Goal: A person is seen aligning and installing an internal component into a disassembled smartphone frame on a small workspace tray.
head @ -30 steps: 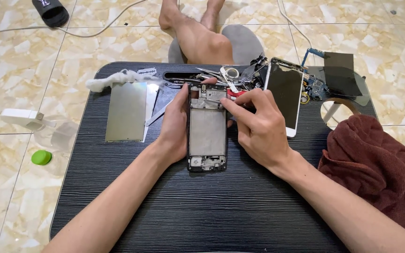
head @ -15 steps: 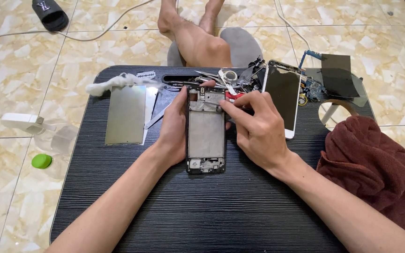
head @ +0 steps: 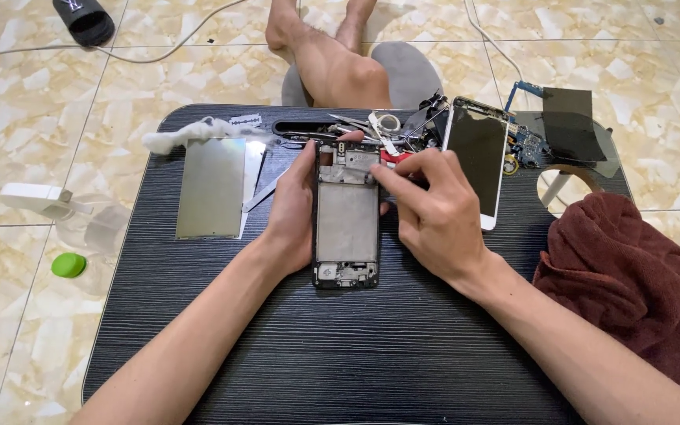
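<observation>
Black-framed, the opened phone (head: 346, 214) lies on the desk (head: 340, 346), clasped along its left edge by the left hand (head: 293, 212); the right hand (head: 426, 212), little moved from before, is pinched shut at its top edge; what it pinches cannot be told.

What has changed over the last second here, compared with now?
Very little: the right hand has shifted its fingertips slightly along the top edge of the phone frame. The left hand still grips the frame's left side; the loose screen is unmoved.
</observation>
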